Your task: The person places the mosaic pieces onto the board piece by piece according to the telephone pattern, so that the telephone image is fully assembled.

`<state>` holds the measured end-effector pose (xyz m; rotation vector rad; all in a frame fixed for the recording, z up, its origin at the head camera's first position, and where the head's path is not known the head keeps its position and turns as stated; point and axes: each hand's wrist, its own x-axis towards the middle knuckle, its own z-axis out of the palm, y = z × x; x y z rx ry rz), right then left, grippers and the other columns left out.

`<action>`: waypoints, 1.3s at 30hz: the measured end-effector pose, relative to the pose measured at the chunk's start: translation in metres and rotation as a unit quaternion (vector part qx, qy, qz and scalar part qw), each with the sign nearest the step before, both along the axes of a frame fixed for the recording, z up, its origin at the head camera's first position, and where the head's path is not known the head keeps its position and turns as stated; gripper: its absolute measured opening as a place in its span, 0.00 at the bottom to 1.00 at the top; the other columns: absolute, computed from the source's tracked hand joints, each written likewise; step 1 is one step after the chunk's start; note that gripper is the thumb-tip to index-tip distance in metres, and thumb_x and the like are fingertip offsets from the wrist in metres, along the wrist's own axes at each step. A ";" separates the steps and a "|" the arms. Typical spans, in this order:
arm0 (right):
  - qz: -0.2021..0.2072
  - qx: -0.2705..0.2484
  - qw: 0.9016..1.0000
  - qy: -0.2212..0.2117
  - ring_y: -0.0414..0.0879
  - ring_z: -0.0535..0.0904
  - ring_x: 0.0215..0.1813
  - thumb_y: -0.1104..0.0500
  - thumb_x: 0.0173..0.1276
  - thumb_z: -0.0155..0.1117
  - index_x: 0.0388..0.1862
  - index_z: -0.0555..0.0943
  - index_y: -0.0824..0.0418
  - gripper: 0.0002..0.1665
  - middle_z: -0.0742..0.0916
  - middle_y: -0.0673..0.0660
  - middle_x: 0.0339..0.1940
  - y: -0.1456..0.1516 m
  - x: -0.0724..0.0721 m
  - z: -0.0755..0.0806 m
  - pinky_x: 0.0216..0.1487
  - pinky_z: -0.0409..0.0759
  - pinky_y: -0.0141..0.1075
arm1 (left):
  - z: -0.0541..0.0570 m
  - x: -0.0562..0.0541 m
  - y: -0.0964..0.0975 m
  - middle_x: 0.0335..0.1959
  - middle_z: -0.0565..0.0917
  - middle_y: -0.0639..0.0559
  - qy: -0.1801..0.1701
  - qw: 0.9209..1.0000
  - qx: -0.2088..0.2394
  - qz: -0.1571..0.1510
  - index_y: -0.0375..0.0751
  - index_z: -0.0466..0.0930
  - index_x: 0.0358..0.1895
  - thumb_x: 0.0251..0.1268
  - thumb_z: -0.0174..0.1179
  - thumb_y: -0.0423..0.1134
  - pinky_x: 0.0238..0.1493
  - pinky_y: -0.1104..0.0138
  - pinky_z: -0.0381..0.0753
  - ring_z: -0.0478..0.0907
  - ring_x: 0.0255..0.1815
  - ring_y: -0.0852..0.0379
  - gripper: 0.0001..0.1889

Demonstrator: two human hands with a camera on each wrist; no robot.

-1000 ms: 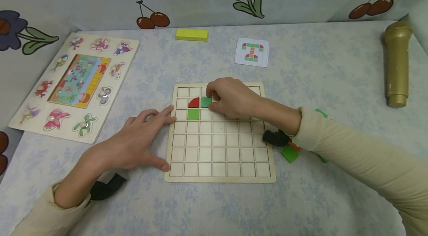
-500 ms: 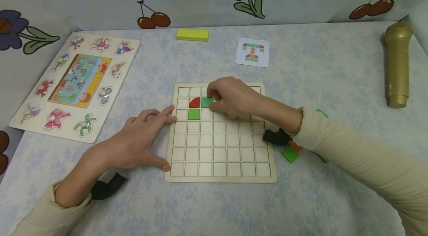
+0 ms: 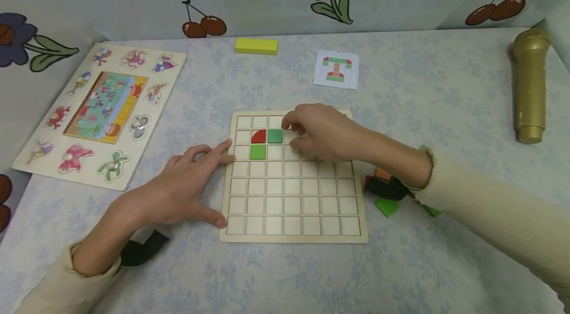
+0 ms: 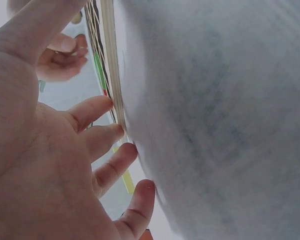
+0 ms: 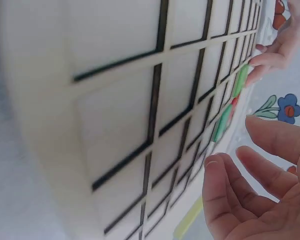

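A square wooden grid board (image 3: 291,189) lies on the table. Three pieces sit in its upper left cells: a red quarter-round piece (image 3: 259,136), a dark green square (image 3: 275,136) beside it and a light green square (image 3: 258,152) below the red one. My left hand (image 3: 178,195) spreads along the board's left edge, fingertips and thumb touching the rim. Over the board's upper rows hovers my right hand (image 3: 325,131), just right of the dark green square. In the right wrist view its thumb and fingers (image 5: 217,187) are loosely bent, apart, holding nothing.
Loose green pieces (image 3: 386,206) and an orange piece (image 3: 382,173) lie right of the board, partly under my right wrist. A pattern card (image 3: 335,69) and a yellow block (image 3: 256,46) are behind it. A picture puzzle (image 3: 102,111) stands left; a gold microphone-shaped object (image 3: 530,86) lies far right.
My right hand has let go of the dark green square and shifted right, leaving it in its cell. The left hand has stayed at the board's edge.
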<state>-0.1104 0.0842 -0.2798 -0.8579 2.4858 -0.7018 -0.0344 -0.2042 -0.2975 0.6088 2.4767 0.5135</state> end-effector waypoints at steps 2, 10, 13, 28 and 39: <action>0.000 0.006 1.000 0.007 0.49 0.77 0.46 0.63 0.67 0.62 0.58 0.81 0.64 0.20 0.83 0.56 0.45 0.005 0.003 0.002 0.50 0.74 0.42 | 0.000 0.000 -0.001 0.81 0.43 0.56 0.002 1.000 -0.002 0.000 0.50 0.55 0.77 0.36 0.77 0.65 0.63 0.42 0.49 0.46 0.75 0.45 0.61; -0.012 -0.021 1.000 -0.003 0.51 0.78 0.47 0.64 0.69 0.60 0.58 0.80 0.67 0.19 0.84 0.58 0.46 0.025 -0.002 -0.006 0.51 0.75 0.44 | -0.003 0.001 -0.003 0.80 0.44 0.56 -0.002 1.000 0.005 0.009 0.50 0.52 0.78 0.36 0.77 0.66 0.64 0.42 0.48 0.46 0.75 0.45 0.63; -0.029 -0.028 0.999 -0.013 0.49 0.77 0.46 0.63 0.69 0.62 0.57 0.81 0.66 0.18 0.84 0.56 0.45 0.040 0.001 -0.007 0.48 0.76 0.44 | -0.004 0.001 -0.003 0.80 0.44 0.57 -0.006 1.000 0.006 0.011 0.51 0.52 0.78 0.36 0.77 0.66 0.64 0.42 0.48 0.45 0.76 0.45 0.63; -0.093 -0.037 0.995 0.027 0.39 0.75 0.40 0.62 0.67 0.68 0.53 0.83 0.60 0.16 0.83 0.47 0.40 0.150 0.042 -0.017 0.40 0.75 0.27 | -0.001 0.001 -0.003 0.80 0.46 0.57 -0.003 1.000 -0.005 0.008 0.52 0.49 0.79 0.37 0.76 0.66 0.64 0.41 0.48 0.45 0.76 0.45 0.64; -0.157 0.009 0.986 0.060 0.36 0.73 0.34 0.69 0.59 0.72 0.47 0.85 0.59 0.16 0.82 0.46 0.35 0.206 0.078 -0.030 0.33 0.73 0.24 | 0.001 -0.001 0.001 0.80 0.47 0.59 -0.005 1.000 -0.007 0.003 0.52 0.45 0.80 0.37 0.76 0.66 0.64 0.41 0.48 0.45 0.76 0.46 0.66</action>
